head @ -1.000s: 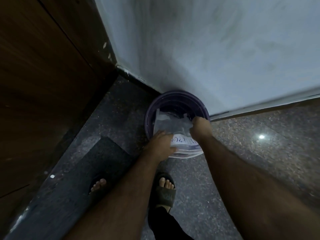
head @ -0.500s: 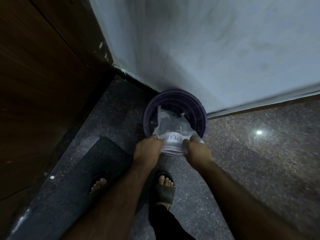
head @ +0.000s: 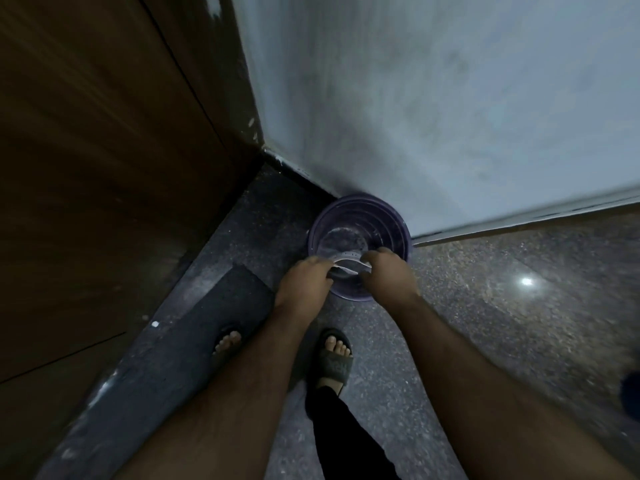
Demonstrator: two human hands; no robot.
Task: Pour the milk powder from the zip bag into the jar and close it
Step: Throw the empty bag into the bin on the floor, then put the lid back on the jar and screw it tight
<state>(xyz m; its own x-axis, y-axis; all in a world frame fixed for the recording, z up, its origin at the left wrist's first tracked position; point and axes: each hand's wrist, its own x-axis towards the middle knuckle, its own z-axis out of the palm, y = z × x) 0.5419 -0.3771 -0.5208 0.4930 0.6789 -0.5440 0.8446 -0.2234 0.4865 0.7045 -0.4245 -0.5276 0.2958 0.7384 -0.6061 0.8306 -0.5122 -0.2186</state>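
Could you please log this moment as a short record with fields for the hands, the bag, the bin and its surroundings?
left hand: grip closed on the zip bag's left end
right hand: grip closed on its right end
zip bag: crumpled, held over the bin's near rim
bin: purple, round, on the floor against the wall
bin contents: cannot tell

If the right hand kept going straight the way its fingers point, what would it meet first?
The right hand points forward and down into the purple bin. Apart from the bag it already grips, it would likely meet the bin's inner wall first; depth is unclear.
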